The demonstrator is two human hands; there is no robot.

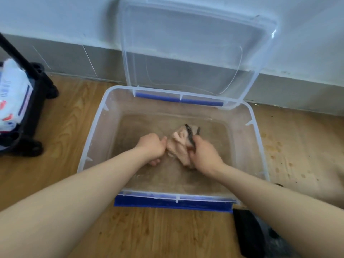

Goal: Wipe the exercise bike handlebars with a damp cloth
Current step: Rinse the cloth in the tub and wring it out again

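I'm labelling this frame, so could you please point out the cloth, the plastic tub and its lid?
cloth (178, 144): head view, bunched middle.
plastic tub (93, 131): head view, left wall.
lid (186, 49): head view, centre panel.

A clear plastic storage bin (89, 146) sits on a wood-grain floor (65, 118), with blue latches at its near and far edges. Its clear lid (195, 49) stands upright at the far side, leaning against a pale wall (55, 15) with a grey baseboard (74, 58). At far left, a black wheeled cart (35, 101) holds white packages (11, 94).
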